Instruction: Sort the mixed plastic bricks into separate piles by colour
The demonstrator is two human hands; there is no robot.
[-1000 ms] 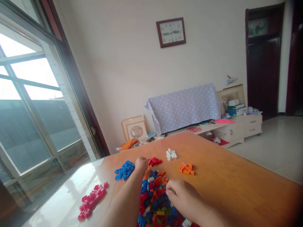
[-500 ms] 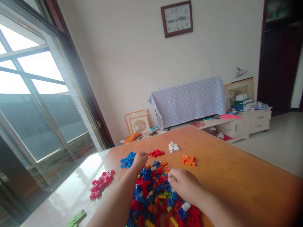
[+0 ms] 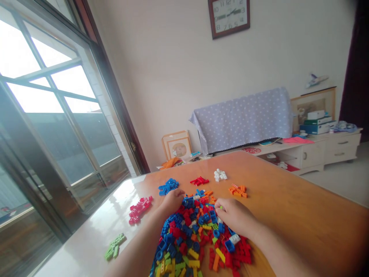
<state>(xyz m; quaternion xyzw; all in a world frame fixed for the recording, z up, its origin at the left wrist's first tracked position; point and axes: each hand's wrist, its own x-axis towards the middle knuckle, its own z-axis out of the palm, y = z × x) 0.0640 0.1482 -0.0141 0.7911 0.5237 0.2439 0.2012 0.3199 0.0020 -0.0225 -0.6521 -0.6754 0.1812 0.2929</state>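
Observation:
A large mixed pile of toy building bricks (image 3: 198, 231) lies on the table in front of me, in red, blue, yellow, green, orange and white. At the pile's far left edge is my left hand (image 3: 173, 201), fingers bent together at the bricks; what they pinch, if anything, is hidden. Over the pile's right side my right hand (image 3: 233, 215) is closed, with a small light-green brick (image 3: 221, 207) showing at its fingertips. Sorted by colour around the pile are blue bricks (image 3: 168, 186), dark-red bricks (image 3: 199, 181), white bricks (image 3: 220, 175), orange bricks (image 3: 238, 191), pinkish-red bricks (image 3: 140, 209) and green bricks (image 3: 115, 246).
The brown table (image 3: 291, 215) has a glossy top that reflects window light at left. Beyond its far edge stand a low white cabinet (image 3: 314, 154), a cloth-covered object (image 3: 245, 119) and leaning frames (image 3: 176, 144). A glass window (image 3: 77, 142) is on the left.
My left hand has moved from beside the blue and dark-red groups down to the mixed pile's edge. My right hand stays over the pile's right side. The view has turned left and slightly down.

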